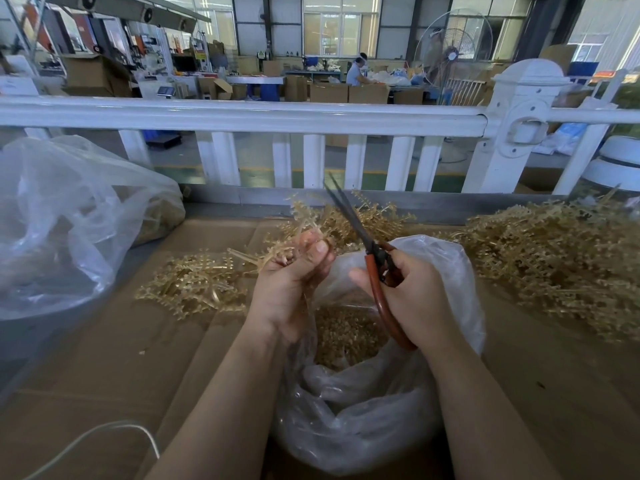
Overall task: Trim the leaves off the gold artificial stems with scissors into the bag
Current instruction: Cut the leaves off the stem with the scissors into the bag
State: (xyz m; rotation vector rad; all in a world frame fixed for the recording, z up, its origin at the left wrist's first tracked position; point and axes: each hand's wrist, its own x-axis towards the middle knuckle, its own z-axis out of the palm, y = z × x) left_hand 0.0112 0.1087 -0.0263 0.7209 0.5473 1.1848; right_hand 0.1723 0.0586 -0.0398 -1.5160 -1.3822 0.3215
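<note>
My left hand (294, 282) grips a gold artificial stem (311, 226) above the open mouth of a clear plastic bag (363, 410). Cut gold leaves (346, 334) lie inside the bag. My right hand (412, 296) holds red-handled scissors (374, 268), fingers through the loops. The dark blades point up and to the left, slightly parted, just right of the held stem. A small heap of gold stems (197, 282) lies left of my left hand. A large heap of gold stems (561, 258) fills the right side of the table.
Cardboard (104, 358) covers the table. A big clear bag (69, 223) holding gold pieces bulges at the left. A white cable (104, 434) curls at the front left. A white fence rail (311, 116) runs behind the table, with a workshop beyond it.
</note>
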